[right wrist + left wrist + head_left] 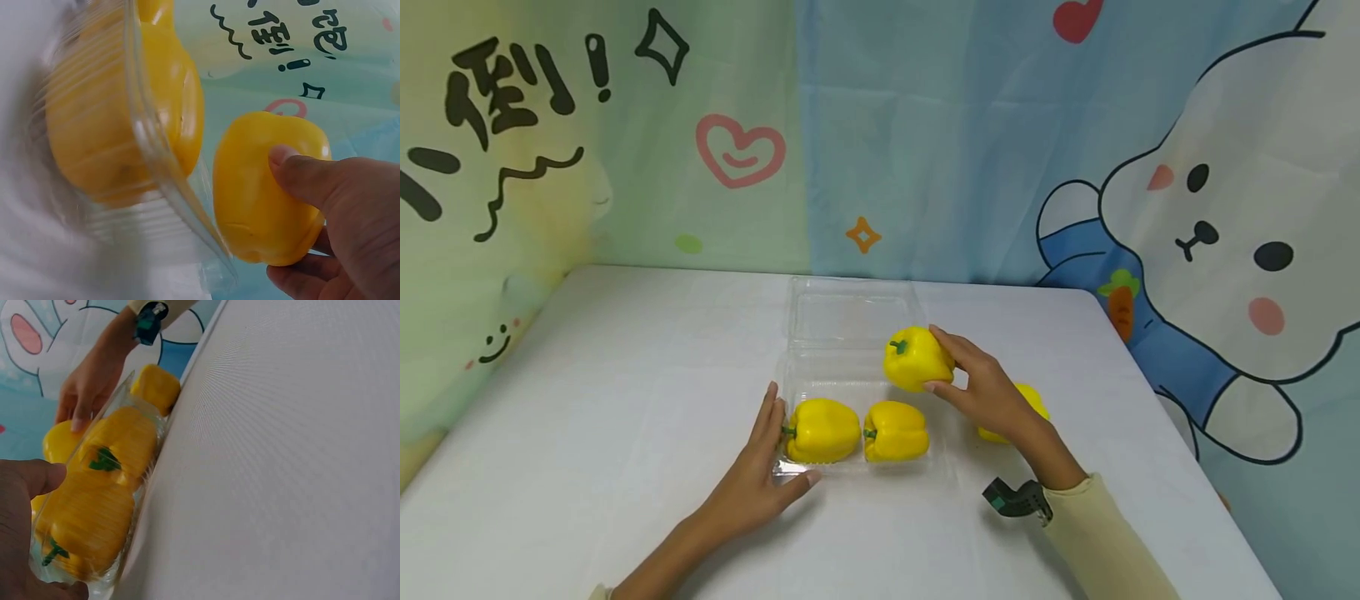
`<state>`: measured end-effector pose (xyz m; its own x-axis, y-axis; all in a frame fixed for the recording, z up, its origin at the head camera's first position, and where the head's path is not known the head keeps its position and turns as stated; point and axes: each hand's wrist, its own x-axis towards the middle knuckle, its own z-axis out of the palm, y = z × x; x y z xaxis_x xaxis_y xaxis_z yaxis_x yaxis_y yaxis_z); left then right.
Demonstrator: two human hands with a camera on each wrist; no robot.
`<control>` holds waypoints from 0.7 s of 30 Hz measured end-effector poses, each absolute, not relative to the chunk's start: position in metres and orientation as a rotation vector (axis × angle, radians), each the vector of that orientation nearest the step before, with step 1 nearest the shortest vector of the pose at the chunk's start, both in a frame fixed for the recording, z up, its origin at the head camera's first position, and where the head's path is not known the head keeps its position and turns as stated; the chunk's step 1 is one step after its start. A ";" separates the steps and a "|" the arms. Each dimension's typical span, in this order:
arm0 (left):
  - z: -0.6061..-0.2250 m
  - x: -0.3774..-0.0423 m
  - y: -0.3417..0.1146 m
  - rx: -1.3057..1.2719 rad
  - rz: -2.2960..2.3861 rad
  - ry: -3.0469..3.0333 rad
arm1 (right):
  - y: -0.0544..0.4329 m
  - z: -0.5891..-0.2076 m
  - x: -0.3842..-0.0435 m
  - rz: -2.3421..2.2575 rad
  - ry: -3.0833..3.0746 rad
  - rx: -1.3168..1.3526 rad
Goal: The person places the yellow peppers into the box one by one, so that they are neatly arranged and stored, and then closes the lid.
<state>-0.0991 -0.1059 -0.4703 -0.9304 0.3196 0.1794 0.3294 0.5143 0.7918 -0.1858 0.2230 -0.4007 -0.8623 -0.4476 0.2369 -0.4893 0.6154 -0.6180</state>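
My right hand [985, 392] holds a yellow bell pepper [916, 360] between thumb and fingers, above the back right of a clear plastic clamshell box [823, 373]. In the right wrist view, this pepper [265, 194] appears beside the box wall, the thumb on its side. Two more yellow bell peppers, one on the left [824, 433] and one on the right [897, 435], lie side by side in the box's front row. My left hand [760, 467] touches the box's front left corner, fingers straight along the side and thumb by the front edge.
Another yellow bell pepper [1032, 400] lies on the white table [625, 400] right of the box, partly hidden by the right forearm. The box's open lid [853, 312] lies flat toward the back. A printed curtain [925, 150] hangs behind the table.
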 end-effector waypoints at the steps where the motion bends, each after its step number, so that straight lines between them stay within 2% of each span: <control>1: -0.470 -0.099 -0.106 -0.583 -1.430 -2.726 | 0.222 -0.400 -0.186 1.087 -2.779 0.810; 21: -0.471 -0.099 -0.106 -0.572 -1.426 -2.730 | 0.209 -0.405 -0.193 1.070 -2.905 0.870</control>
